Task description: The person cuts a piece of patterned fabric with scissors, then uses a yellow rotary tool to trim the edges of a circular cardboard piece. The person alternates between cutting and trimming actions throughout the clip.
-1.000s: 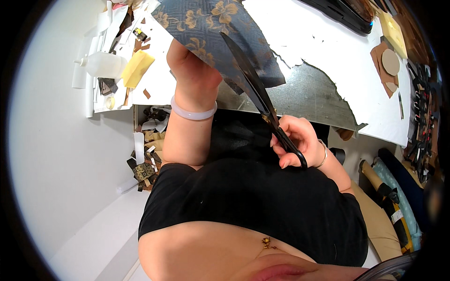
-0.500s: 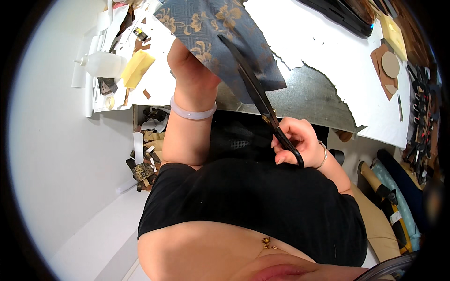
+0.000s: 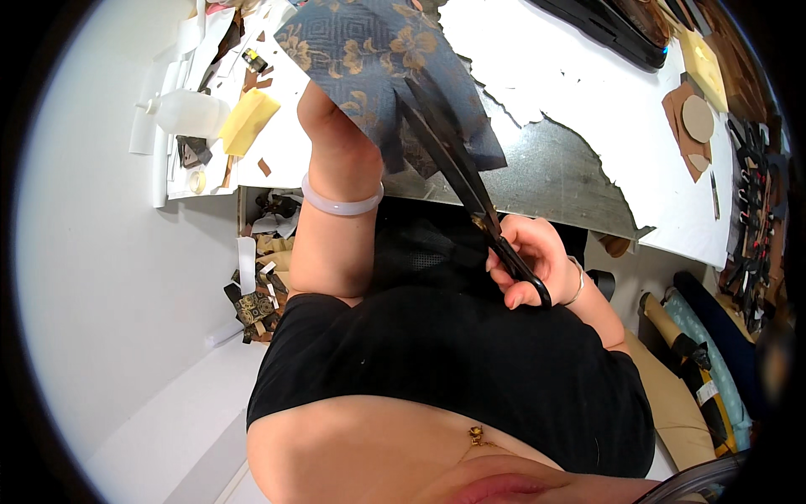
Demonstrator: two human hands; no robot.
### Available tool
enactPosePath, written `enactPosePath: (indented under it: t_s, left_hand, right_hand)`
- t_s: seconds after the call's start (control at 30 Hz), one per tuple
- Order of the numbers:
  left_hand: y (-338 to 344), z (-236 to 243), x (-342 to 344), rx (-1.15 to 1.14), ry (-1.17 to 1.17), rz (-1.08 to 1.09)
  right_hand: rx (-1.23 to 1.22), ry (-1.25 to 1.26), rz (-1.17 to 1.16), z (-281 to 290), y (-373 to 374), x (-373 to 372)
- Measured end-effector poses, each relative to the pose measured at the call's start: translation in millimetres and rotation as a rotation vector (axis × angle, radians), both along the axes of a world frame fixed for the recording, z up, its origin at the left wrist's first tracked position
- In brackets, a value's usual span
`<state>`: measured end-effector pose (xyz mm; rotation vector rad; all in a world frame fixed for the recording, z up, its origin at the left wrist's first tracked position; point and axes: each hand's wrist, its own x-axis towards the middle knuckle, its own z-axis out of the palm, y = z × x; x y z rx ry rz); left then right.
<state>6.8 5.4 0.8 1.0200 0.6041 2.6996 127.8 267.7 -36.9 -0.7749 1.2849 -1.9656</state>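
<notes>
A piece of blue fabric with gold flowers [image 3: 353,59] is held up over the near edge of the table by my left hand [image 3: 340,126]. The fingers of that hand are mostly hidden under the cloth, and a pale bangle sits at its wrist. In my right hand [image 3: 537,256] are large black scissors [image 3: 470,189], thumb and fingers at the handle loops. Their blades are parted and reach from the lower edge into the fabric, which is split into flaps there.
The white table [image 3: 579,92] has a grey board [image 3: 571,172] with a ragged edge. A squeeze bottle [image 3: 186,113] and a yellow sponge-like block [image 3: 248,122] stand left. A black machine [image 3: 604,29] is at the far right. Scraps [image 3: 256,307] lie below left; fabric rolls [image 3: 709,357] lean right.
The scissor blades have opened wider, and my right thumb has moved down and outward. The fabric's lower edge now shows separated flaps. My left hand has shifted slightly left.
</notes>
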Motion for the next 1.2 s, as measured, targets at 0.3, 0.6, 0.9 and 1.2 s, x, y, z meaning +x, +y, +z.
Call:
enactPosePath:
  t_s: [0.3,0.6,0.9,1.2]
  left_hand:
    - [-0.2,0.4,4.2,-0.099,0.077,0.088]
    - [7.5,1.6,3.8,-0.119,0.118,0.080]
    - [3.0,0.2,5.2,-0.202,0.076,0.138]
    - [-11.4,13.6,14.9,-0.431,0.048,0.355]
  right_hand:
    - [-0.012,0.034,-0.020,3.7,0.9,0.2]
    - [-0.031,0.061,-0.041,4.6,2.2,-0.1]
    - [0.019,0.085,-0.084,4.0,3.5,0.7]
    - [0.119,0.131,-0.109,5.6,10.5,3.2]
